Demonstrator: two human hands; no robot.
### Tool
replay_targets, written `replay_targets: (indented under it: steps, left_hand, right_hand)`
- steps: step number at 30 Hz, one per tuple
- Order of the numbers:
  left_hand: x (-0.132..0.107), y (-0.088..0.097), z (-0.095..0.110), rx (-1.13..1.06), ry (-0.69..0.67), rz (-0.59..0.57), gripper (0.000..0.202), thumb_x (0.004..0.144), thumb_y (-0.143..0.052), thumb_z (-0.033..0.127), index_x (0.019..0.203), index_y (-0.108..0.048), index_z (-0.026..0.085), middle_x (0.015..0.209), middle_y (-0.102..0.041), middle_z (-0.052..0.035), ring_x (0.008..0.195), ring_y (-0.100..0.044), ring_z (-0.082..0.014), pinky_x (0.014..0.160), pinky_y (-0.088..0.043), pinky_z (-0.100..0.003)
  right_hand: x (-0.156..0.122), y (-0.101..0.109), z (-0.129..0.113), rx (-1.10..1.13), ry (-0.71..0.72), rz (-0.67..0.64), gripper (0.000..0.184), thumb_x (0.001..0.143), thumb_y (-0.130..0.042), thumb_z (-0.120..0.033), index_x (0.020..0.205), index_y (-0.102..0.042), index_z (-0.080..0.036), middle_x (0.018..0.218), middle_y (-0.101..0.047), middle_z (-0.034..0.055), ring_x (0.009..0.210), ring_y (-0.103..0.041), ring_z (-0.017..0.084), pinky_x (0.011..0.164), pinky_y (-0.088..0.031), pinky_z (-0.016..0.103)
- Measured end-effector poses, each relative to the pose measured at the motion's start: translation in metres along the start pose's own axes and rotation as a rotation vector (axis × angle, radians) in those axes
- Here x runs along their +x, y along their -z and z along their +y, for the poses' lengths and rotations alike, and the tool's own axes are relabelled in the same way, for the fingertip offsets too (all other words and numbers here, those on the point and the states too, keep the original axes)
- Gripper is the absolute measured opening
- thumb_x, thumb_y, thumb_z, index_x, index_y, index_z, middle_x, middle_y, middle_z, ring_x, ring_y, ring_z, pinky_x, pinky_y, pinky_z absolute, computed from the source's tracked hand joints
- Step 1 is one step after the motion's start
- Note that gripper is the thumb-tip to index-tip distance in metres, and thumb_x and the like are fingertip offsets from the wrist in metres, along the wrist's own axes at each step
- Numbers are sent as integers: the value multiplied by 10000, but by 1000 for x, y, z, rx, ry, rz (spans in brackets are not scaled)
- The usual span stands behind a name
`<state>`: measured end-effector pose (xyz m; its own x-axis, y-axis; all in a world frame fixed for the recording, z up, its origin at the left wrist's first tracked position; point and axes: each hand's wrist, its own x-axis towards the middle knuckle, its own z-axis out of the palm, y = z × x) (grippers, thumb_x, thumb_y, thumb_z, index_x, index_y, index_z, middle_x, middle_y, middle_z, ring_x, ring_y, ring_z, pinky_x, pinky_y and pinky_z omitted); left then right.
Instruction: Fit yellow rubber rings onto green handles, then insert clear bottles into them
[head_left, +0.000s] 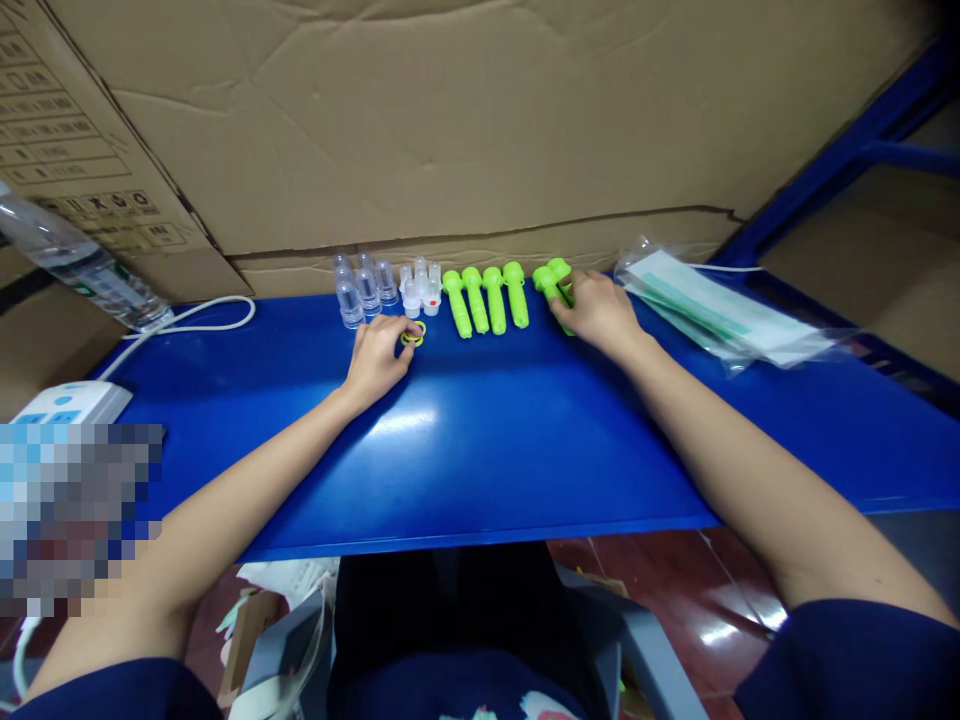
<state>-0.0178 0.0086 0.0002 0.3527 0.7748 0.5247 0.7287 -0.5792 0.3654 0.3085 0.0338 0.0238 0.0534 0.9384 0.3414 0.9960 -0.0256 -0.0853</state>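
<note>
My left hand (pixel 379 352) rests on the blue table (pixel 480 440), its fingers curled and pinched on small yellow rings (pixel 413 335). Just beyond it stand several clear plastic vials (pixel 361 286) and small white caps (pixel 420 289). Several bright green plastic handles (pixel 487 298) lie side by side in a row at the table's back. My right hand (pixel 596 310) is closed round two more green handles (pixel 553 279) to the right of that row.
Clear bags with white and green packets (pixel 712 310) lie at the back right. A plastic water bottle (pixel 82 262), a white cable (pixel 202 318) and a white device (pixel 71 402) sit at the left. Cardboard boxes (pixel 465 130) wall the back.
</note>
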Motion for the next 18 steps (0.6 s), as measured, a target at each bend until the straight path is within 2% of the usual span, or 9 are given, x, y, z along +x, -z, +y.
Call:
replay_targets:
  steps: [6,10,14,18]
  left_hand:
    - [1,-1,-2,-70,-17,43,158,836,-617,88,946,-652,196,989,-739,-59,979,-651,-243,923,-471,-405]
    - [2,-2,-2,-237,-62,80,142,855,-610,102,973,-612,181,964,-721,-54,899,-670,-186,858,-510,-337]
    - [3,-4,-2,-381,-41,106,182,873,-625,138,1043,-572,180,927,-699,-39,843,-673,-142,760,-513,-270]
    - [4,-6,-6,-480,0,142,247,874,-637,157,1097,-531,182,944,-675,-39,784,-668,-114,713,-510,-246]
  right_hand:
    - [1,-9,-6,-70,1,-103,458,878,-559,-340,1246,-585,-68,1202,-683,242,1040,-657,364,865,-470,442]
    - [0,-6,-11,-55,-25,-116,478,888,-535,-338,1271,-553,-54,1161,-705,242,1065,-665,393,924,-442,482]
    - [-4,1,-15,26,-42,-43,513,881,-517,-345,1297,-523,-45,1134,-711,241,1086,-654,414,965,-402,508]
    - [-10,8,-26,109,4,83,501,884,-486,-340,1298,-509,-59,1141,-703,234,1082,-647,402,970,-384,512]
